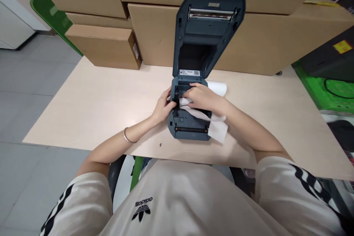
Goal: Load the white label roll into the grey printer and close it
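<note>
A dark blue-grey printer stands on the table with its lid raised. My left hand is at the printer's left side, its thumb on a black part inside and its fingers curled around the edge. Inside the open bay, my right hand reaches over a white paper strip, which runs out over the printer's right side. The right fingertips are partly hidden among the paper and the inner parts. A white roll lies behind my right wrist.
Large cardboard boxes stand behind the printer, and a smaller box sits at the table's back left. A tiny dark object lies near the front edge of the table. Green and black items are at the far right.
</note>
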`<move>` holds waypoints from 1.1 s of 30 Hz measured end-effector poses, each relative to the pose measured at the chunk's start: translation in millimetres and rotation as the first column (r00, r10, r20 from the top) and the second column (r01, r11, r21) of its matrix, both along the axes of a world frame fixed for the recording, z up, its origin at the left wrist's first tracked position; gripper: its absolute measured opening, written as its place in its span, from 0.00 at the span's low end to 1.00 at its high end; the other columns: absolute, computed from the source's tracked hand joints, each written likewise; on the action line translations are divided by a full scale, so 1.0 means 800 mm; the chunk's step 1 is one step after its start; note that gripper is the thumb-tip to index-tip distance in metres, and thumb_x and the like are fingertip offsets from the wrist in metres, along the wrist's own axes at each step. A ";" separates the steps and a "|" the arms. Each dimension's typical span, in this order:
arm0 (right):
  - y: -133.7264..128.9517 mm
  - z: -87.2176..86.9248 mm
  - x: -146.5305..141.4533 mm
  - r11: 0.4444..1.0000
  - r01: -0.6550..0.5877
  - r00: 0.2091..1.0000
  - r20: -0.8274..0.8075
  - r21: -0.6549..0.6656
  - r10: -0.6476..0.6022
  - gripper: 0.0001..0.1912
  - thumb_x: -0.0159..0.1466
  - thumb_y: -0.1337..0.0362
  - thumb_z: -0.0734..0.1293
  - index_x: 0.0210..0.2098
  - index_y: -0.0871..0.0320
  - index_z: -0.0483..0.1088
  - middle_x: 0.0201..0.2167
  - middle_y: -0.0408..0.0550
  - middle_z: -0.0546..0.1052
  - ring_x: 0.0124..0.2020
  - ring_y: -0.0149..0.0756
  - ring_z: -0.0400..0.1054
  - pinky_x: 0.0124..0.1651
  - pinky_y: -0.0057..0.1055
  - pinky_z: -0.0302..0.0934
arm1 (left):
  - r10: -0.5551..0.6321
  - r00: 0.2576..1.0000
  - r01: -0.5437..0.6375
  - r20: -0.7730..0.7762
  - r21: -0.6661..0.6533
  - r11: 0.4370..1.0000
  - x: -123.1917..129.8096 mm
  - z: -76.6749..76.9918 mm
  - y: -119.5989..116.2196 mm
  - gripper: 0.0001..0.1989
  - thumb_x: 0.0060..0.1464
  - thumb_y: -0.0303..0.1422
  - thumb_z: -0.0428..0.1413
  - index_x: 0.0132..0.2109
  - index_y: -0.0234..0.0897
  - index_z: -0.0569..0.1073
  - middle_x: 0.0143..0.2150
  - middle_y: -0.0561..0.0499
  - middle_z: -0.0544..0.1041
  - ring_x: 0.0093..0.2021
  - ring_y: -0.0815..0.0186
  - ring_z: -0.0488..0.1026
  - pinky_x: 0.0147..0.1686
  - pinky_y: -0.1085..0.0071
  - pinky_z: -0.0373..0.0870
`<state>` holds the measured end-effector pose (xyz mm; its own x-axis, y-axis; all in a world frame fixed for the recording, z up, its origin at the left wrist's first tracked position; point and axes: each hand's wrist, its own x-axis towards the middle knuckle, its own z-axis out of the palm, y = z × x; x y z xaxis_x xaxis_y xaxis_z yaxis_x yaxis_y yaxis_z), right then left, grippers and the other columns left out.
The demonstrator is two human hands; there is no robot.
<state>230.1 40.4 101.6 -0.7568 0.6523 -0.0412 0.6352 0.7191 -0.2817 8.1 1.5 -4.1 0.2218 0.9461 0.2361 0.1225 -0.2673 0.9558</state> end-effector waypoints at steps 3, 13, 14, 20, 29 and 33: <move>-0.024 0.012 0.027 0.995 0.100 0.989 -0.110 0.027 -0.096 0.17 0.67 0.63 0.70 0.54 0.57 0.81 0.55 0.57 0.85 0.59 0.55 0.79 0.75 0.57 0.62 | 0.003 1.000 -0.003 0.005 0.005 1.000 0.001 0.002 -0.001 0.38 0.55 0.35 0.58 0.73 0.38 0.68 0.73 0.38 0.76 0.71 0.44 0.74 0.69 0.45 0.75; -0.098 -0.051 0.131 0.860 0.499 0.867 0.080 -0.108 -0.493 0.38 0.77 0.44 0.55 0.78 0.60 0.63 0.79 0.64 0.66 0.80 0.65 0.60 0.78 0.66 0.61 | -0.021 1.000 0.021 -0.009 0.006 1.000 -0.001 -0.001 -0.002 0.39 0.59 0.37 0.58 0.76 0.40 0.64 0.75 0.39 0.74 0.71 0.43 0.73 0.69 0.45 0.75; -0.103 -0.064 0.137 0.878 0.460 0.887 0.111 -0.135 -0.448 0.38 0.76 0.44 0.56 0.78 0.58 0.63 0.80 0.62 0.63 0.81 0.63 0.57 0.79 0.65 0.59 | -0.022 1.000 0.022 -0.003 0.007 1.000 0.000 -0.001 -0.002 0.39 0.59 0.37 0.58 0.76 0.40 0.64 0.75 0.39 0.74 0.71 0.44 0.73 0.69 0.46 0.75; -0.114 -0.039 0.155 0.901 0.431 0.901 -0.036 -0.048 -0.433 0.29 0.79 0.51 0.53 0.63 0.55 0.78 0.67 0.61 0.79 0.72 0.62 0.71 0.74 0.68 0.65 | -0.007 1.000 0.007 0.021 0.004 1.000 -0.001 -0.007 0.001 0.38 0.58 0.37 0.59 0.75 0.43 0.67 0.75 0.42 0.73 0.71 0.43 0.73 0.70 0.44 0.74; -0.048 0.003 0.043 0.919 0.351 0.902 -0.327 0.177 -0.282 0.16 0.73 0.48 0.68 0.48 0.51 0.81 0.51 0.55 0.86 0.62 0.63 0.75 0.77 0.72 0.53 | 0.008 1.000 -0.008 -0.001 -0.025 1.000 -0.001 -0.009 0.003 0.41 0.55 0.37 0.58 0.76 0.40 0.65 0.77 0.38 0.71 0.71 0.42 0.73 0.68 0.43 0.74; -0.042 -0.012 0.033 0.946 0.324 0.816 -0.496 -0.031 -0.296 0.10 0.67 0.52 0.72 0.42 0.50 0.77 0.45 0.47 0.86 0.56 0.56 0.79 0.77 0.67 0.57 | 0.002 1.000 -0.002 0.003 -0.006 1.000 0.000 -0.008 0.002 0.40 0.56 0.37 0.58 0.75 0.41 0.66 0.74 0.39 0.74 0.70 0.42 0.74 0.68 0.44 0.75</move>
